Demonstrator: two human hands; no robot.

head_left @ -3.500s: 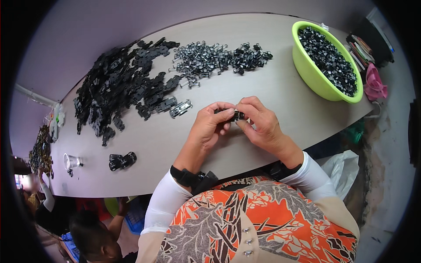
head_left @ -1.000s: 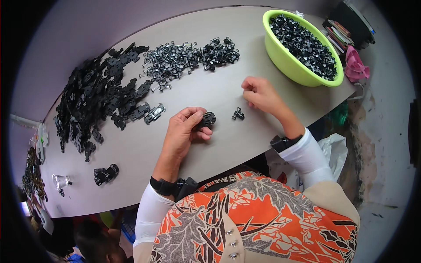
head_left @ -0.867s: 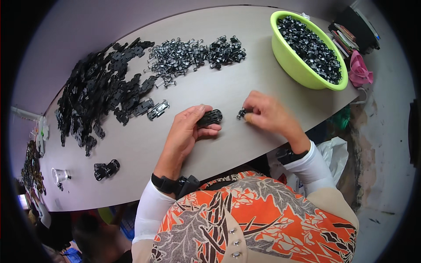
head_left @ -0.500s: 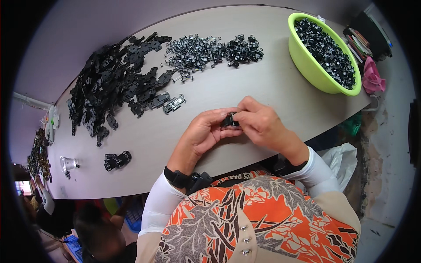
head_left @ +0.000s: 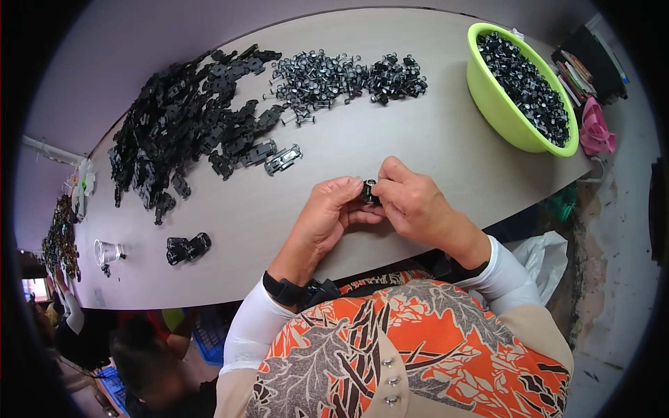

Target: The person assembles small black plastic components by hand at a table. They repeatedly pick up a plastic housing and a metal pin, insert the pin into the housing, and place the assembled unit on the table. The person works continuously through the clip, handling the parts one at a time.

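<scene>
Tabletop (head_left: 446, 146) was a long beige slab with a curved near edge, running up-left to right. A big heap of black flat plastic parts (head_left: 188, 132) covered its left stretch; one grey-black assembled piece (head_left: 283, 159) lay apart at the heap's near edge. Past the middle sat a pile of small metal-and-black pieces (head_left: 327, 73), with a darker cluster (head_left: 397, 75) just beside it on the right. A lime green bowl (head_left: 516, 125) full of small black parts stood at the right end. On the near left, well apart from the rest: a clear cup (head_left: 106, 251) and a black pair of parts (head_left: 187, 247). Off the right edge were a pink object (head_left: 596, 129) and a white plastic bag (head_left: 547, 254) lower down; floor there looked stained. Another person (head_left: 146, 355) was below the left end of the tabletop.

Left hand (head_left: 327, 216) and right hand (head_left: 414, 205) met over the near centre of the tabletop, both pinching one small black part (head_left: 369, 191) between the fingertips, held just above the surface.

Versus 1.0 s ago: the hands were apart then, left one holding a black piece, right one at a small part on the tabletop. Half a second ago they had already closed on the part together; same grip now. Piles and bowl unchanged.
</scene>
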